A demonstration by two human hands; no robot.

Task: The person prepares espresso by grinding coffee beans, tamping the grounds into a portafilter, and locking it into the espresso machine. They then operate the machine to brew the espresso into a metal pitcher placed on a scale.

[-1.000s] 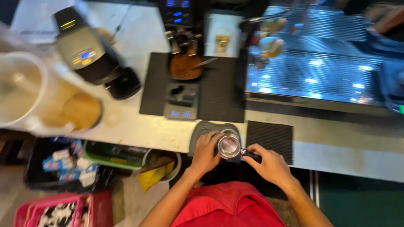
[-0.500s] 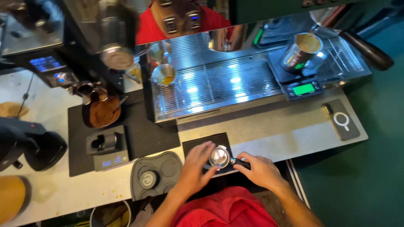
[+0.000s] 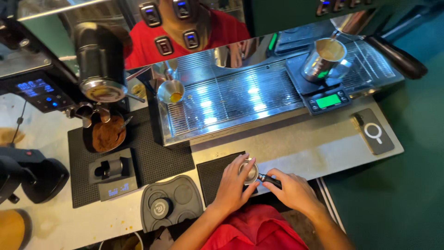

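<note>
Now, counter (image 3: 296, 143): runs left to right under the drip tray, small black mat (image 3: 217, 173) at its near edge.
Portafilter (image 3: 252, 172): basket sits on the mat's right edge, rim up; handle (image 3: 270, 180) points right and slightly toward the person.
Long axis: basket left, handle right, nearly level along the counter edge.
Left hand (image 3: 233, 185): fingers cupped over the basket's left rim, pressing on it.
Right hand (image 3: 291, 190): grip closed around the handle, just right of the basket.
Nearer hand: left to the basket, right to the handle; the two almost touch.
</note>
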